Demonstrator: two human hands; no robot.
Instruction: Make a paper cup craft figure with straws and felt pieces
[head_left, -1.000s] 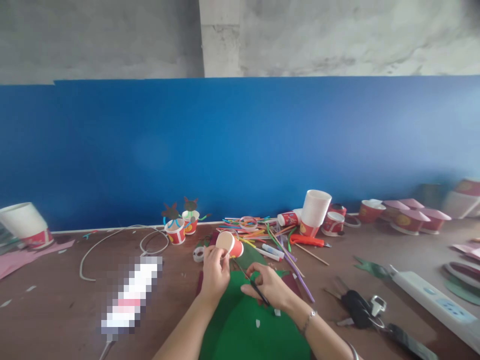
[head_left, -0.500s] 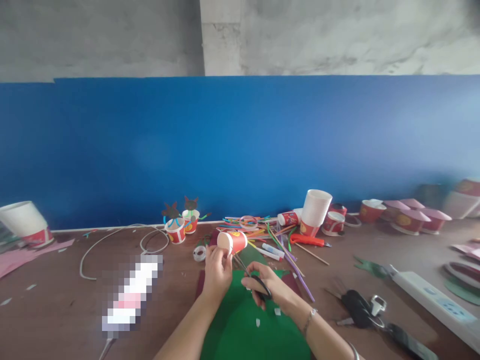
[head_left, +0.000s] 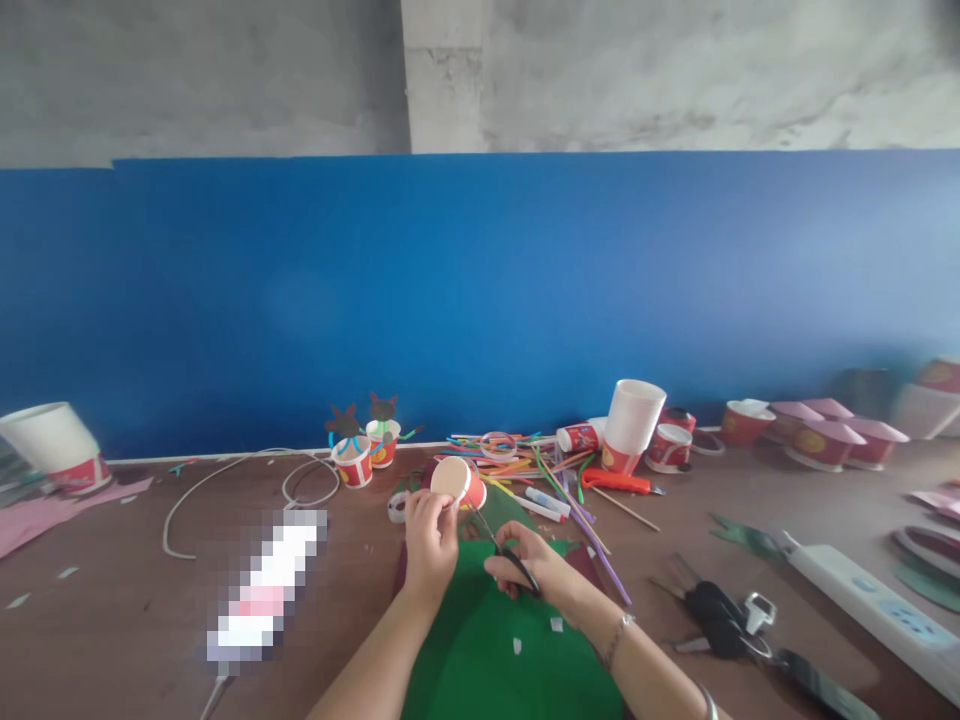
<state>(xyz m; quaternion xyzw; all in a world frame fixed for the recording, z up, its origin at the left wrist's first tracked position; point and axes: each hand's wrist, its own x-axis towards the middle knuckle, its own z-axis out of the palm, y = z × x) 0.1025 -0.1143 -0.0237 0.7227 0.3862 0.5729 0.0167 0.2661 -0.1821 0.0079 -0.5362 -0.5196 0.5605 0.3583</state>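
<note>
Head: red paper cup [head_left: 459, 483] at my 12 o'clock
Left hand [head_left: 431, 535]: pinching cup edge
Right hand [head_left: 531, 558]: gripping scissors [head_left: 517, 566], cup's 5 o'clock
Scissors: tip contact unclear

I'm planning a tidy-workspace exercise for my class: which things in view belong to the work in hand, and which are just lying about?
In use:
- paper cup, held by the left hand
- scissors, in the right hand
- green sheet, beneath the hands

Apparently just lying about:
- keys
- white power strip
</note>
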